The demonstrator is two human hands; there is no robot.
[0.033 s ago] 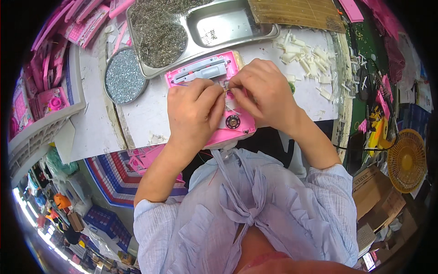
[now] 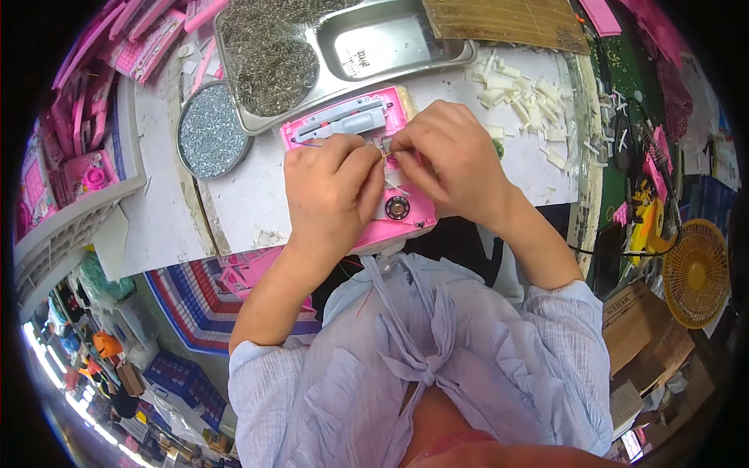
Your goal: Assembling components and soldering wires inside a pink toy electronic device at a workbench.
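A pink plastic housing (image 2: 388, 230) lies on the table in front of me, partly covered by both hands. My left hand (image 2: 329, 191) rests over its left side, with thumb and forefinger pinched together. From the other side my right hand (image 2: 452, 160) meets it, its fingers also in a pinch. Between the fingertips shows a small thin piece, too small to name. A grey plastic part (image 2: 359, 121) sits in the far end of the housing. Nearer me is a round black part with a metallic centre (image 2: 397, 207).
A round bowl of small silvery screws (image 2: 212, 129) stands left of the housing. Beyond is a metal tray (image 2: 316, 97) holding many small dark metal pieces, beside a brown board (image 2: 507, 23). White plastic pieces (image 2: 534, 101) lie to the right. Pink parts (image 2: 86, 168) fill the far left.
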